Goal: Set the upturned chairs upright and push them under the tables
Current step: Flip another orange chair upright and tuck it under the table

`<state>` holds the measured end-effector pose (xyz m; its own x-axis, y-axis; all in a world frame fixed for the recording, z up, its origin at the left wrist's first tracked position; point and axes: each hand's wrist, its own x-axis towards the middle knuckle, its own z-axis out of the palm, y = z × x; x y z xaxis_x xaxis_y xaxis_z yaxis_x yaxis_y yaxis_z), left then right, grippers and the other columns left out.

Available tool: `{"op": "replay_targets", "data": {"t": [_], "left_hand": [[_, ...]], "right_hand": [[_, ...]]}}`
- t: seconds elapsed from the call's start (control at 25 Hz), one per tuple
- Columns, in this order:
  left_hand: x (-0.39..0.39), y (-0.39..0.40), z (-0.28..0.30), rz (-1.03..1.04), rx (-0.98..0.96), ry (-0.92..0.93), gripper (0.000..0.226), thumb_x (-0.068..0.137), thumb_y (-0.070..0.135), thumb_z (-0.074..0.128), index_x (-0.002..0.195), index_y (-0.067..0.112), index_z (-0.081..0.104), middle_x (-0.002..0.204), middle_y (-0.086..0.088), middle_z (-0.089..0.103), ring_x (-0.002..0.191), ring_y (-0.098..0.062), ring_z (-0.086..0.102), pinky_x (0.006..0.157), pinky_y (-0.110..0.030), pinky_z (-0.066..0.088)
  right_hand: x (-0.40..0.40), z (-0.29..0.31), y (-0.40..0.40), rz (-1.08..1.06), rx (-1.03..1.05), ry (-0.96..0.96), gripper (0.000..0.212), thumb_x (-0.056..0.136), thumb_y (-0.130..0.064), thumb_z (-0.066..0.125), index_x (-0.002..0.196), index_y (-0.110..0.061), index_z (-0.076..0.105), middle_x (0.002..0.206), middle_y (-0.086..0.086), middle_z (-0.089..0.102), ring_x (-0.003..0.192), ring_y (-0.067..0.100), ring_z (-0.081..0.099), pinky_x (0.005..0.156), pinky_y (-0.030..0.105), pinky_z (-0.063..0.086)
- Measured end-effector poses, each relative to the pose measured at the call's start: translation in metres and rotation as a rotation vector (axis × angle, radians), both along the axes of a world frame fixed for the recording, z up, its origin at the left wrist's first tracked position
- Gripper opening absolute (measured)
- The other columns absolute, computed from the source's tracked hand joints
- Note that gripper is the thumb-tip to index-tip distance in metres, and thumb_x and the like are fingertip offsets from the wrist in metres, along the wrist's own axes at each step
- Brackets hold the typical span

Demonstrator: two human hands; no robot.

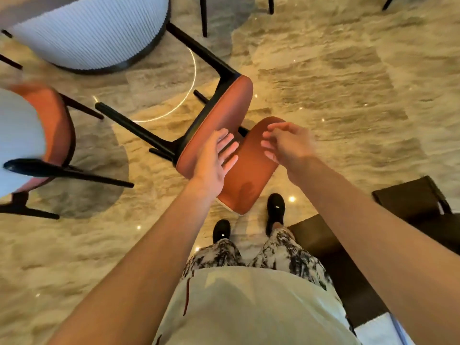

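A: How far along is the job?

B: Not far, I think. The orange chair [224, 135] in the middle of the frame is on its side on the floor [336, 83], black legs pointing to the upper left. So it's not upright yet, & not pushed in.

A: Any other chairs?

B: Yep, a 2nd chair [47, 135] at the left edge. It's blurry, so can't tell if it stands right. More dark legs show at the top edge, can't tell whose.

A: Where's the worktop?

B: The round ribbed worktop base [92, 31] is at the upper left, right past the chair's legs.

A: And the hands?

B: Left hand [216, 158] is open & flat, fingers spread. It's over the gap btw. the seat and the chair back [249, 168], looks like it's touching, not gripping. Right hand [286, 143] is half open, fingers curled, over the upper part of the chair back. It's blurry, prob. not holding anything.

A: What's left?

B: Grab it, tip it up, slide it under.
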<state>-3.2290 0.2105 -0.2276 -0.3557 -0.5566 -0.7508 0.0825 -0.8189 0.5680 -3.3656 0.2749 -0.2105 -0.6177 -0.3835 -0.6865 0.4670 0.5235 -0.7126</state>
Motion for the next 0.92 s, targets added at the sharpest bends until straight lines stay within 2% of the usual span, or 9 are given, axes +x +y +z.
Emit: {"op": "replay_targets", "data": {"t": [0.2, 0.28, 0.4, 0.48, 0.64, 0.72, 0.84, 0.92], "left_hand": [[-0.031, 0.010, -0.037, 0.303, 0.100, -0.085, 0.039, 0.100, 0.028, 0.054, 0.136, 0.013, 0.056, 0.130, -0.002, 0.061, 0.121, -0.020, 0.059, 0.092, -0.036, 0.049], [-0.043, 0.020, -0.059, 0.398, 0.158, -0.095, 0.033, 0.099, 0.026, 0.056, 0.129, 0.014, 0.058, 0.124, -0.001, 0.062, 0.121, -0.022, 0.059, 0.094, -0.037, 0.049], [-0.055, 0.035, -0.095, 0.509, 0.251, -0.144, 0.018, 0.095, 0.025, 0.061, 0.111, 0.015, 0.062, 0.106, 0.002, 0.064, 0.112, -0.020, 0.062, 0.084, -0.033, 0.050], [-0.061, 0.037, -0.128, 0.575, 0.300, -0.171, 0.014, 0.093, 0.026, 0.064, 0.105, 0.018, 0.064, 0.102, 0.004, 0.066, 0.104, -0.016, 0.064, 0.080, -0.031, 0.051], [-0.064, 0.041, -0.218, 0.588, 0.395, -0.103, 0.026, 0.094, 0.025, 0.064, 0.119, 0.019, 0.060, 0.118, 0.000, 0.068, 0.111, -0.018, 0.066, 0.084, -0.034, 0.052], [-0.067, 0.045, -0.266, 0.580, 0.444, -0.120, 0.023, 0.094, 0.025, 0.064, 0.116, 0.021, 0.061, 0.118, 0.000, 0.067, 0.111, -0.017, 0.064, 0.084, -0.033, 0.051], [-0.071, 0.058, -0.336, 0.595, 0.430, -0.298, 0.023, 0.088, 0.022, 0.072, 0.110, 0.019, 0.064, 0.102, 0.003, 0.068, 0.098, -0.013, 0.065, 0.077, -0.028, 0.050], [-0.066, 0.068, -0.380, 0.611, 0.385, -0.562, 0.032, 0.084, 0.018, 0.077, 0.111, 0.012, 0.061, 0.105, -0.002, 0.067, 0.098, -0.018, 0.065, 0.077, -0.031, 0.050]], "right_hand": [[-0.056, -0.055, -0.016, 0.199, 0.122, 0.076, 0.016, 0.090, -0.011, 0.058, 0.089, -0.026, 0.063, 0.082, 0.000, 0.070, 0.080, 0.018, 0.069, 0.079, 0.039, 0.057], [-0.078, -0.079, -0.015, 0.245, 0.154, 0.093, 0.018, 0.089, -0.010, 0.057, 0.092, -0.026, 0.063, 0.083, -0.001, 0.069, 0.081, 0.018, 0.068, 0.081, 0.040, 0.057], [-0.106, -0.119, -0.014, 0.255, 0.227, 0.135, 0.019, 0.087, -0.011, 0.059, 0.099, -0.025, 0.065, 0.086, -0.006, 0.065, 0.078, 0.013, 0.064, 0.083, 0.039, 0.057], [-0.122, -0.151, -0.020, 0.274, 0.262, 0.127, 0.019, 0.087, -0.011, 0.063, 0.101, -0.024, 0.065, 0.091, -0.008, 0.062, 0.080, 0.011, 0.061, 0.088, 0.040, 0.057], [-0.144, -0.230, -0.026, 0.365, 0.307, 0.128, 0.022, 0.086, -0.015, 0.068, 0.105, -0.023, 0.062, 0.097, -0.004, 0.064, 0.093, 0.018, 0.063, 0.094, 0.044, 0.054], [-0.154, -0.275, -0.029, 0.381, 0.341, 0.157, 0.025, 0.085, -0.016, 0.070, 0.108, -0.022, 0.061, 0.102, -0.001, 0.066, 0.096, 0.022, 0.064, 0.094, 0.046, 0.053], [-0.171, -0.343, -0.035, 0.393, 0.345, 0.207, 0.031, 0.083, -0.014, 0.072, 0.111, -0.019, 0.059, 0.110, 0.005, 0.066, 0.098, 0.024, 0.063, 0.095, 0.045, 0.052], [-0.187, -0.383, -0.044, 0.467, 0.376, 0.331, 0.039, 0.081, -0.015, 0.073, 0.117, -0.016, 0.058, 0.115, 0.007, 0.065, 0.100, 0.024, 0.061, 0.087, 0.037, 0.050]]}}
